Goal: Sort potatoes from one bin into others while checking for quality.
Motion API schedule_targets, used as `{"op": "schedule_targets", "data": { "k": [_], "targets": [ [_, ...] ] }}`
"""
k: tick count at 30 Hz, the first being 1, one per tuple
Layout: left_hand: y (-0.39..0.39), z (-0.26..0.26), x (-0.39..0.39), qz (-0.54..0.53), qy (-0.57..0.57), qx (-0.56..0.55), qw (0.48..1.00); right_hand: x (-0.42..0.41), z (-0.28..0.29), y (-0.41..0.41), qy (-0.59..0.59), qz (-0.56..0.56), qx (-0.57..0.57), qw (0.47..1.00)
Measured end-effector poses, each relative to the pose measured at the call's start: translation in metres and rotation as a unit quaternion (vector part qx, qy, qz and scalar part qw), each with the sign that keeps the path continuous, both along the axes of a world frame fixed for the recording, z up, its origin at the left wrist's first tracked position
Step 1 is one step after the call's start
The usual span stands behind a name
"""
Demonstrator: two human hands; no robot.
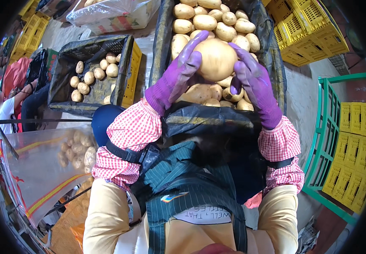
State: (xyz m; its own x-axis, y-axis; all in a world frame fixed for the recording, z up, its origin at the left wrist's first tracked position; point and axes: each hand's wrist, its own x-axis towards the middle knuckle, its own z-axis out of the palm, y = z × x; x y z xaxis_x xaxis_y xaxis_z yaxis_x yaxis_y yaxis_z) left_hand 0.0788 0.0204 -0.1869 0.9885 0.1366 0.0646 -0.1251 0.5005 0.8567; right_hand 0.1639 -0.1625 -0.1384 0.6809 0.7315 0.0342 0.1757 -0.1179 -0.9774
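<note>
Between my two purple-gloved hands a large, pale potato [218, 59] is raised above a crate. My left hand [184, 66] grips its left side, thumb and fingers spread around it. On the opposite side, my right hand [252, 71] presses against it with the fingers. Beneath lies a heap of potatoes [224, 31] in a long crate lined with dark plastic sheeting [202, 119]. The hands and the raised potato hide part of that heap.
At left stands a smaller lined crate [63, 79] with several potatoes [89, 77]. A clear plastic bag [43, 158] holds more potatoes. Yellow crates [313, 38] are stacked at upper right, a green metal frame [321, 127] at right. A person [8, 111] sits at far left.
</note>
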Motion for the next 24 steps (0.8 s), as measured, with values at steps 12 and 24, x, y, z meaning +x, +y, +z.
{"op": "schedule_targets", "data": {
  "k": [12, 24],
  "targets": [
    [0.176, -0.017, -0.044, 0.541, 0.009, -0.180, 0.821, -0.012, -0.089, 0.056, -0.097, 0.228, -0.293, 0.923],
    [0.117, -0.007, -0.025, 0.280, -0.035, -0.100, 0.954, -0.017, -0.104, 0.063, -0.014, 0.183, -0.242, 0.953]
  ]
}}
